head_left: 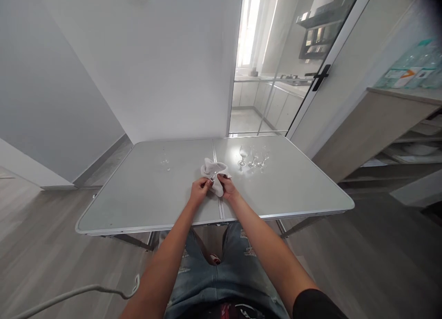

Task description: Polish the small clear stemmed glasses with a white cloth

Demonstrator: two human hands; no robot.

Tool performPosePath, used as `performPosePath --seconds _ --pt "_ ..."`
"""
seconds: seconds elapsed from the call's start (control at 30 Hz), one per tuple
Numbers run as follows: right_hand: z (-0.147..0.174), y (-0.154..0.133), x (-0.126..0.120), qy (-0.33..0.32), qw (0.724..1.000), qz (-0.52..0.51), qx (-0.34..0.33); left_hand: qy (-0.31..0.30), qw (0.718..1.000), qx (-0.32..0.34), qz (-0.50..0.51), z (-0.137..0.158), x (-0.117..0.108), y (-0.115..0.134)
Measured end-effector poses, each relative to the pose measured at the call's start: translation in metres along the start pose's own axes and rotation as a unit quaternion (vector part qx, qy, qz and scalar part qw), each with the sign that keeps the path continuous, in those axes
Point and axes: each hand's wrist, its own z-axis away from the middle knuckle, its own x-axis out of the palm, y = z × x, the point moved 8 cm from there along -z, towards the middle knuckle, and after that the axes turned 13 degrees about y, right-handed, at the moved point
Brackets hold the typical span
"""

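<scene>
Head view: both my grips are closed on a white cloth [218, 190] bunched around a clear glass [214, 173].
My left grip [200, 188] pinches the bundle's left side and my right grip [228, 186] its right; I cannot tell which fingers touch bare glass. The bundle sits over the counter [138, 199], near its middle seam [221, 211], with three upright stemmed glasses [253, 159] beyond to the right and a faint glass item [165, 160] off to the left.
</scene>
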Motion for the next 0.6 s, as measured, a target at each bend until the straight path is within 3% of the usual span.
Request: performPosePath --seconds 0.17,0.37,0.43,0.5,0.6 --pt "-0.001 -0.006 -0.004 0.033 0.999 -0.024 -0.033 0.039 0.987 0.114 -0.109 0.007 -0.003 0.026" --pt "-0.003 -0.01 -0.009 0.061 0.996 -0.024 -0.057 0.035 0.979 0.125 -0.156 0.011 0.0 0.026" --pt "-0.003 -0.01 -0.01 0.061 0.996 -0.019 -0.054 -0.004 0.99 0.091 -0.11 0.008 0.004 0.018" --pt "-0.002 -0.01 -0.009 0.043 0.998 -0.012 -0.046 -0.06 0.997 0.015 -0.038 0.006 0.011 0.006" --pt "0.002 -0.011 -0.003 0.005 0.999 -0.003 -0.033 -0.132 0.982 -0.117 0.068 0.008 0.021 -0.012"
